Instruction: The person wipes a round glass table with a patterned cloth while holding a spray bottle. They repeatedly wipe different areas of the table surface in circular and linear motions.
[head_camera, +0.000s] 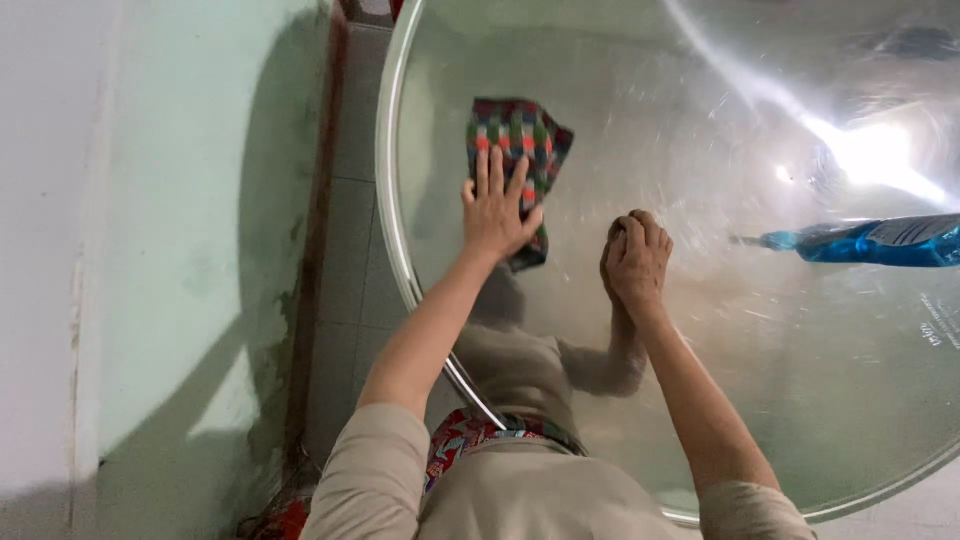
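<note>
The pale green wall (190, 200) and a strip of tiled floor (350, 250) lie off to the outside of the left hand (497, 212). That hand lies flat and open, fingers spread, palm pressing a checked cloth (518, 140) down onto the round glass counter (700, 380). Most of the cloth sticks out beyond the fingertips, with a corner showing under the heel of the palm. The left arm reaches forward nearly straight from a beige sleeve (372, 470), the wrist level.

Just beside it, toward the middle of the glass, the right hand (636, 257) is curled into a loose fist, knuckles up, resting on the surface. It seems to hold nothing, though the underside of the fingers is hidden. Its arm comes in at a slant, the elbow bent outward.

Well beyond the right hand, near the bright glare, a blue spray bottle (880, 241) lies on its side.

By the look of it, wiping the glass is the step in hand; a further stroke would call for steady downward pressure on the cloth.
</note>
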